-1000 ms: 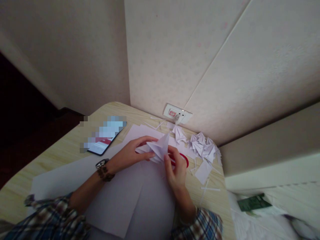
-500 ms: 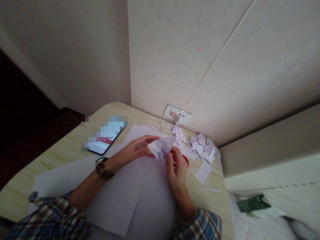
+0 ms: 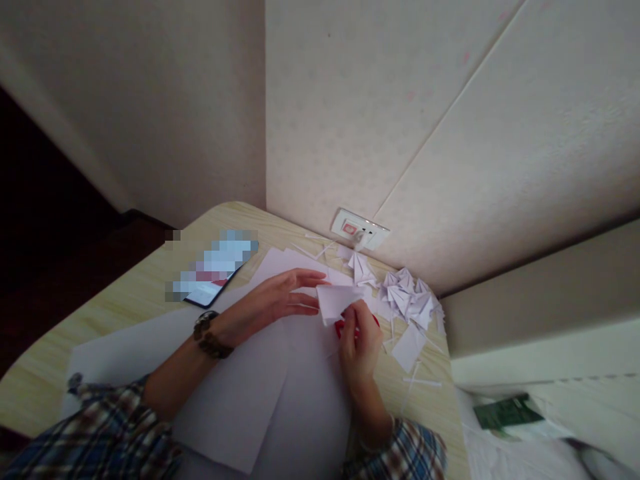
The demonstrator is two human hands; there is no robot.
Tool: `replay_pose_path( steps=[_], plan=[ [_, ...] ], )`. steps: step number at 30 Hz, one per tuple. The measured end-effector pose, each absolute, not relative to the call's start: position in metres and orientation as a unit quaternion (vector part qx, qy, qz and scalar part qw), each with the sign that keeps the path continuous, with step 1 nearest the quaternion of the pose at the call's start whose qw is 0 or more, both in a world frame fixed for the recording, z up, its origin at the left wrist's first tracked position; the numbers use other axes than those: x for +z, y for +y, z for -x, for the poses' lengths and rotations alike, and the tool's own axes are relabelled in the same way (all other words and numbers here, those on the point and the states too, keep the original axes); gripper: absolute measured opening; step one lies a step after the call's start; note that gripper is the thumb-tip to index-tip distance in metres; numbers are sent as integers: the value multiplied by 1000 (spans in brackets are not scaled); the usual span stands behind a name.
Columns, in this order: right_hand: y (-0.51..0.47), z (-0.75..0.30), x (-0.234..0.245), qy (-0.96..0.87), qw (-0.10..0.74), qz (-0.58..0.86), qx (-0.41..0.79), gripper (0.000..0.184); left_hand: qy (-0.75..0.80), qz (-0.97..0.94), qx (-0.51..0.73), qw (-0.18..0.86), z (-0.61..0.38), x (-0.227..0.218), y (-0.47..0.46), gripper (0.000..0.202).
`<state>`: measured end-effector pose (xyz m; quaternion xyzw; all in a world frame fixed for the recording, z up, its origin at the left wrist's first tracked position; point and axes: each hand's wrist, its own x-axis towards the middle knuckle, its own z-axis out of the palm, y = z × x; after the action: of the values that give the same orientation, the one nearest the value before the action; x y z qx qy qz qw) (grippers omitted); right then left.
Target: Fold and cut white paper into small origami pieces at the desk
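Note:
A small folded white paper piece [image 3: 336, 301] lies low over the big white sheets [image 3: 260, 387] on the wooden table [image 3: 120, 300]. My right hand [image 3: 361, 340] pinches its near edge with thumb and fingers. My left hand [image 3: 280, 300] is beside it on the left, fingers stretched out flat and touching the paper's left edge. A watch sits on my left wrist. Something red [image 3: 341, 328] shows under my right hand; I cannot make out what it is.
A pile of folded white paper pieces [image 3: 407, 297] and loose paper strips lies at the table's right corner, below a wall socket [image 3: 360, 230]. A phone [image 3: 213, 277] with a lit screen rests at the far left. A green packet [image 3: 505, 410] lies right of the table.
The folded paper, held up between both hands before, has come down and flattened. My left hand's fingers have opened out flat; my right hand keeps its pinch. The camera shifted slightly.

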<state>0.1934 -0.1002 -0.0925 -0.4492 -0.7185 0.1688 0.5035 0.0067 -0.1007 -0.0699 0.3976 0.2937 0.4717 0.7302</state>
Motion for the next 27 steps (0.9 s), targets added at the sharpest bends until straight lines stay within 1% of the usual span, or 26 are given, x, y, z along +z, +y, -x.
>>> replay_pose_path(
  steps=[3, 5, 8, 12, 16, 21, 27],
  plan=[
    [-101, -194, -95, -735, 503, 420, 177, 26, 310, -390, 462, 734, -8, -66, -102, 24],
    [-101, -196, -96, -740, 512, 395, 188, 31, 320, -387, 453, 736, -8, -64, -103, 23],
    [-102, -198, -96, -737, 531, 366, 200, 31, 324, -385, 437, 745, -10, -65, -104, 28],
    [-103, -198, -92, -733, 537, 369, 197, 27, 331, -380, 407, 762, -12, -69, -103, 36],
    [-104, -198, -93, -746, 518, 372, 191, 26, 342, -390, 392, 760, -11, -68, -102, 44],
    [-103, -197, -94, -768, 503, 341, 202, 32, 354, -396, 402, 746, -11, -65, -103, 51],
    [-102, -194, -91, -773, 487, 338, 228, 24, 375, -414, 398, 728, -11, -66, -103, 49]
  ],
)
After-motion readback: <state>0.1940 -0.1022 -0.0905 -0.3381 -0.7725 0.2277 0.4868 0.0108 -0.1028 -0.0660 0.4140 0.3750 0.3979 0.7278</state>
